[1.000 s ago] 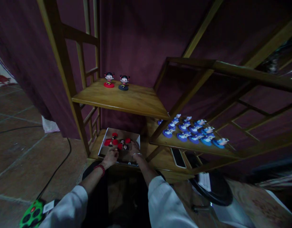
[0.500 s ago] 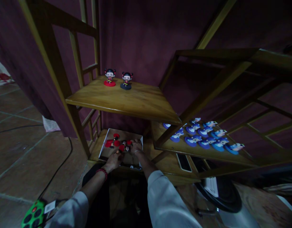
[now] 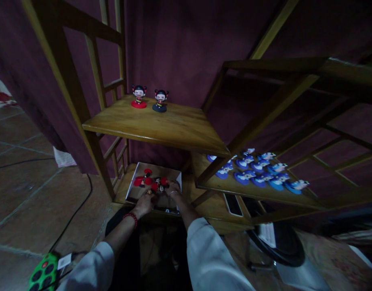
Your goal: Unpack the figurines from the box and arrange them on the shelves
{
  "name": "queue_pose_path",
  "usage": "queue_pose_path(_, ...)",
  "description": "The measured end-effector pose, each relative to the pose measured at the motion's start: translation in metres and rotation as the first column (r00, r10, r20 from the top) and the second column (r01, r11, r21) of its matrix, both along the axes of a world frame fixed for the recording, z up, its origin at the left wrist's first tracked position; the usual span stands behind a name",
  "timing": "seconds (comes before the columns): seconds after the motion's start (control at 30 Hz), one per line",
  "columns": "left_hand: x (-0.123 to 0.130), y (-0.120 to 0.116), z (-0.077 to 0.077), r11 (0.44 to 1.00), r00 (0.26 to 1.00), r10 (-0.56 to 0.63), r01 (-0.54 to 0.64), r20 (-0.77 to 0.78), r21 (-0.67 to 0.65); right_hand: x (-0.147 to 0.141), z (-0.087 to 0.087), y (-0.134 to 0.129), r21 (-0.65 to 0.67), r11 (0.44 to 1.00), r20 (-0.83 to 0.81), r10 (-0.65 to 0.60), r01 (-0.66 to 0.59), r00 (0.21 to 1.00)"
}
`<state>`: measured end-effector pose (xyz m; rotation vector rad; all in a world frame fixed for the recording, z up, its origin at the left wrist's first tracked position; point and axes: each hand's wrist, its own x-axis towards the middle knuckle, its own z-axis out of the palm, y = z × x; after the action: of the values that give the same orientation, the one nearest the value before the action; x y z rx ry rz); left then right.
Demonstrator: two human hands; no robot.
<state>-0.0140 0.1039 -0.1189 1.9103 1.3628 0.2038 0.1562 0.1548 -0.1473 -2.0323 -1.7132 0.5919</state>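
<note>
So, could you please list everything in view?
Shelf unit: one, brown, across the view
Standing figurines: two, black-haired, upper left board
Open box: one, brown with white rim, lower shelf
Lying figures: at least two, red and black, in box
Blue figurines: ten or more, blue to purple, right shelf
Phone-like device: one, black and white, lower shelf
Round seat: one, black, lower right
Curtain: count unclear, purple, behind shelves
Floor: one, brown, tiled, left
Cable: count unclear, black, on floor
Spotted object: one, green, lower left
Sleeves: two, grey, bottom
Left hand: one, red bracelet, box's near side
Right hand: one, pale bracelet, box's right side
</note>
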Motion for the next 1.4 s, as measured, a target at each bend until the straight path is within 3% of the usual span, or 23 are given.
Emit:
queue_pose_path(0.27, 0.002, 0.0, -0.009, 0.999, 0.996, 0.053, -0.052, -0.067, 0.015, -0.004, 0.002, -0.026, -0.059, 0.996, -0.065, -0.073, 0.069, 0.995)
queue_pose_path(0.4, 0.002, -0.002, -0.011, 0.997, 0.994, 0.071, -0.071, -0.082, 0.004, -0.003, -0.004, -0.037, -0.051, 0.998, -0.23, -0.057, 0.047, 0.972)
queue_pose_path(0.57, 0.001, -0.004, -0.003, 0.997, 0.993, 0.08, -0.081, -0.084, -0.007, 0.0, -0.02, -0.043, -0.054, 0.997, -0.4, -0.069, 0.052, 0.914)
queue_pose_path(0.8, -0.001, -0.008, 0.003, 0.997, 0.996, 0.079, -0.079, -0.032, -0.001, -0.001, -0.029, -0.05, -0.021, 0.989, -0.584, -0.128, 0.143, 0.801)
queue_pose_path(1.1, -0.003, -0.008, -0.003, 0.997, 0.996, 0.081, -0.081, 0.027, -0.001, -0.007, -0.027, -0.051, -0.073, 0.985, -0.81, -0.149, 0.155, 0.566)
queue_pose_path(1.4, -0.006, -0.002, -0.014, 0.996, 0.995, 0.083, -0.084, 0.051, 0.027, -0.013, -0.017, -0.052, -0.097, 0.994, -0.85, -0.109, 0.05, 0.516)
